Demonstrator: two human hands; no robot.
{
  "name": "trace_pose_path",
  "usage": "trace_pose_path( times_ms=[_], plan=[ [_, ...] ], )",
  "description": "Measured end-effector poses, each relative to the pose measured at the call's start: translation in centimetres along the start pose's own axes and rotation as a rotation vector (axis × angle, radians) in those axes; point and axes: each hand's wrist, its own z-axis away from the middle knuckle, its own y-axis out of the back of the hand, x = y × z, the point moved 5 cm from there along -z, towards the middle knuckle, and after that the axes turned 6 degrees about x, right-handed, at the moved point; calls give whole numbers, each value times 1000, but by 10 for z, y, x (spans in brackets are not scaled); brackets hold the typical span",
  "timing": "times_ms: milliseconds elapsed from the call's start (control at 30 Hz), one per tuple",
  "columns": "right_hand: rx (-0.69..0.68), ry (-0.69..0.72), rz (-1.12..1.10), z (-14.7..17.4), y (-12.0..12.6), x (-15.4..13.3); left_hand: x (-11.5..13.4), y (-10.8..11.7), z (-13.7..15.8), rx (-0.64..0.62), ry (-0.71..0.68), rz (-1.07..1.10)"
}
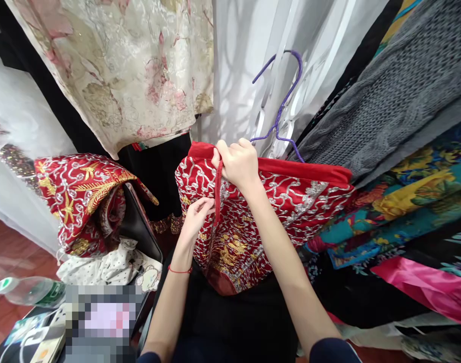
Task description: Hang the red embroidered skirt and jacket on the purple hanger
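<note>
L grip [194, 220] & R grip [238, 164] pinching edge of red garment [236, 237]; hanger [279, 113], approx. 1 o'clock, may slip if tugged.

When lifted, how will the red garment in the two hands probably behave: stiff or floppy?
The red garment would probably hang floppy, since its cloth sags in folds. Its dense silver embroidery may make it fairly heavy. The plain red band looks smooth, perhaps slippery.

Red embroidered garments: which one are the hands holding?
The middle garment, with the purple hanger at its top edge; left hand and right hand grip its red trim. The other garment lies at picture left.
</note>
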Motion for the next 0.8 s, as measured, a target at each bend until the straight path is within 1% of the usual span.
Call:
trace_pose_path(
  times_ms=[100,167,233,333,400,533,700,733,800],
  plan=[
    [-14,1,4,0,1,0,7,-5,4,-76,6,44],
    [-15,6,8,0,1,0,13,-5,6,-88,4,10],
    [-7,14,11,0,0,-1,21,-2,9,-50,-27,-84],
    [22,27,20,0,-1,-2,31,1,9,41,-104,-225],
    [42,31,31,0,0,-3,34,-1,7,57,-128,-255],
    [44,32,34,1,1,-3,27,-8,-4,30,-120,-148],
    [0,-3,0,0,2,-1,16,-12,-9,-88,-39,15],
    [-5,-8,-2,0,2,-1,17,-11,-7,-89,-31,5],
    [-11,-7,-3,0,2,-2,21,-5,-4,-54,-42,-80]
  ],
)
